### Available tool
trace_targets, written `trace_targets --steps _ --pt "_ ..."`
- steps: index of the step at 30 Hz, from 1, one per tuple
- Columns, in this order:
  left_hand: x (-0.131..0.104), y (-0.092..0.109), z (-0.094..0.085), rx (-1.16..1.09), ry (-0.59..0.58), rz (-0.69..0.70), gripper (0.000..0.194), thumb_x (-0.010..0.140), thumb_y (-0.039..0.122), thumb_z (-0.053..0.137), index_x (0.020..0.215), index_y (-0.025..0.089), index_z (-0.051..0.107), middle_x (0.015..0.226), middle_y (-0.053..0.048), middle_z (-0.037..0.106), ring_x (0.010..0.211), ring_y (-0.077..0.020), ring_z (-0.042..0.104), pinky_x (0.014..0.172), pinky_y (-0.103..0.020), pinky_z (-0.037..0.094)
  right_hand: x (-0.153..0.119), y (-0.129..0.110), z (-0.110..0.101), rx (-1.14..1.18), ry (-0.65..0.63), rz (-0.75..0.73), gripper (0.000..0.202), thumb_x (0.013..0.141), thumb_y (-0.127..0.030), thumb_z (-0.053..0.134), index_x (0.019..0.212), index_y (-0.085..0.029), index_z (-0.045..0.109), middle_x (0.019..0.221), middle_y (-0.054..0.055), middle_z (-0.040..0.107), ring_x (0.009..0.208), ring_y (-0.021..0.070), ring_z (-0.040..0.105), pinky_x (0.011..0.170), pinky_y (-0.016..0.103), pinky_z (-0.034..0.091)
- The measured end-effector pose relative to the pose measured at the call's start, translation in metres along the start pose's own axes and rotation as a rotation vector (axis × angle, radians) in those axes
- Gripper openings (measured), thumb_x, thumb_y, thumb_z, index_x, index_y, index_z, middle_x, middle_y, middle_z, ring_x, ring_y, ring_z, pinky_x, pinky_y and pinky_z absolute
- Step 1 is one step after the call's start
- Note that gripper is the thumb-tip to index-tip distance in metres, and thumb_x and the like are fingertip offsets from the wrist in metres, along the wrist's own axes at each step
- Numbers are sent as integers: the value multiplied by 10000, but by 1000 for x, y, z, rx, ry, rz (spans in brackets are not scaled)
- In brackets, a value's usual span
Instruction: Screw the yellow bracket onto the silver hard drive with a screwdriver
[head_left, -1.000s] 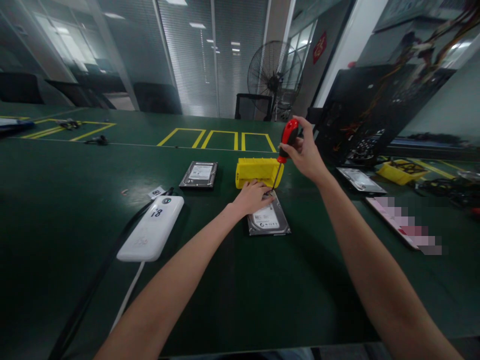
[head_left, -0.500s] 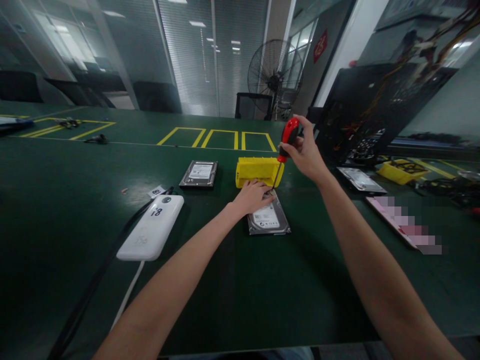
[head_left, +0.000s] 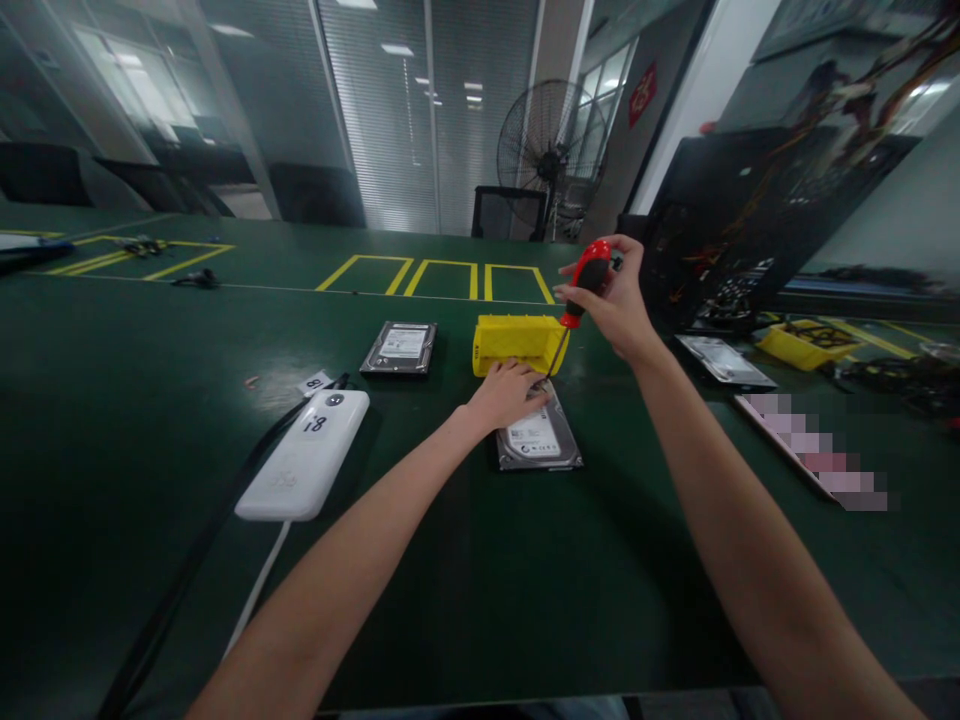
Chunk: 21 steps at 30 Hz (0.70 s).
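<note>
The left hand (head_left: 508, 395) lies over the far part of a flat silver metal hard drive with a white label (head_left: 534, 436), with its fingers laid out and not curled into a fist. The right hand (head_left: 619, 295) has its thumb and fingers closed around the fat handle of a red and black screwdriver with a thin metal shaft (head_left: 589, 285). The screwdriver leans, handle up to the right, and its tip points down by the left fingers at the drive's far end. I cannot tell if the tip sits in a screw. The drive lies flat on the dark green table (head_left: 480, 590), just in front of a yellow plastic bin (head_left: 517, 335). A second silver hard drive (head_left: 403, 345) lies to the left of the bin, apart from it.
</note>
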<state>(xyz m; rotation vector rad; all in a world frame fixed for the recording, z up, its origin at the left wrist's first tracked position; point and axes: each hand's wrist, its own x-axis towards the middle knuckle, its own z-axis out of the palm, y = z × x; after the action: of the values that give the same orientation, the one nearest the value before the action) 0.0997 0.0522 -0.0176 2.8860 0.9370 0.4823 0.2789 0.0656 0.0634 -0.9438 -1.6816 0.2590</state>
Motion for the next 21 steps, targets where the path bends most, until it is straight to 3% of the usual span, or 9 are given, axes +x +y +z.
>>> trace_targets --steps 5,9,16,21 --pt "0 1 0 1 -1 2 500 927 465 325 1247 152 549 1247 -104 566 1156 -285 461 964 -450 348 4 7 13 35 8 85 611 795 -398 586 1275 -353 211 1155 64 550 852 206 653 758 465 593" --pt "0 0 1 -2 0 -3 498 929 468 315 1249 163 545 1252 -102 561 1157 -285 456 964 -451 343 6 7 16 16 -8 75 586 773 -406 611 1240 -343 262 1145 60 542 903 222 639 739 455 602" --pt "1 0 0 -16 -15 -9 505 931 472 315 1260 160 538 1260 -102 556 1174 -286 442 980 -458 334 5 5 18 -16 -14 46 698 773 -436 612 1298 -336 163 1055 66 577 882 244 654 713 473 588" --pt "1 0 2 -15 -10 -4 504 932 475 311 1260 163 534 1254 -103 555 1168 -283 444 978 -460 339 6 7 19 -25 -18 43 658 801 -530 555 1309 -371 169 1044 63 564 837 223 649 640 437 582"
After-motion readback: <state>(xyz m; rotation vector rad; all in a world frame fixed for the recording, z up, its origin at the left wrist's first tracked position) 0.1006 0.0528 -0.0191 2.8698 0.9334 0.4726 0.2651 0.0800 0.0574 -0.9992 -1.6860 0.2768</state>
